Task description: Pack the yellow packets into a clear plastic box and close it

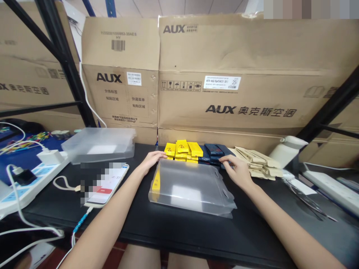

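A clear plastic box (187,186) lies on the black table between my forearms, with a yellow packet (156,180) inside its left end and a white label on it. Behind the box, my left hand (153,160) has its fingertips closed on the left edge of the stacked yellow packets (183,149); its thumb is partly hidden. My right hand (237,170) pinches the near side of the dark blue packets (214,151) with thumb and forefinger. Right of that hand lies a pile of beige packets (256,160).
Another clear plastic box (99,144) lies back left. A phone (108,186) with a charging cable rests left of my arm, by a power strip (42,179). At right are a white bottle (288,151), glasses (308,201) and another power strip (333,190). Cardboard (235,56) stands behind.
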Demonstrator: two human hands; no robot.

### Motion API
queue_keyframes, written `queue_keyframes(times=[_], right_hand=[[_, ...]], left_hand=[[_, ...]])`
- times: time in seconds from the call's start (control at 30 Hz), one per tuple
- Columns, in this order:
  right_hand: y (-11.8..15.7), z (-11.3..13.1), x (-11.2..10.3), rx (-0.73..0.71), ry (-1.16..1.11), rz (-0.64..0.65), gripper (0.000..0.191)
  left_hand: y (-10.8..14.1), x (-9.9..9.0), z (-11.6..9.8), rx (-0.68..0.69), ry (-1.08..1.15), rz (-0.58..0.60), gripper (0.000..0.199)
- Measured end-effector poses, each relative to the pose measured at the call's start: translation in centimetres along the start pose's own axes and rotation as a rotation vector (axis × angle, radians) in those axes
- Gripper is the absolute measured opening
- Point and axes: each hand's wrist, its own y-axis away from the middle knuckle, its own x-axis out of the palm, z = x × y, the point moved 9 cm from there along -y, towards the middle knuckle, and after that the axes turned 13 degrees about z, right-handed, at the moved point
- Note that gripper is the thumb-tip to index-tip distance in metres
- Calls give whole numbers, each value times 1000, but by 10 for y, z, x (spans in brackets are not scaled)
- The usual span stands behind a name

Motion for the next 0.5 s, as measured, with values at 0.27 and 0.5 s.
queue_keyframes(times=[0.27,0.5], right_hand=[[1,-2,2,33,-23,13,18],[1,3,6,18,-49,39,18]], left_hand=[[3,-4,1,-3,61,-84,30],[15,-9,-12,56,140,-216,28]])
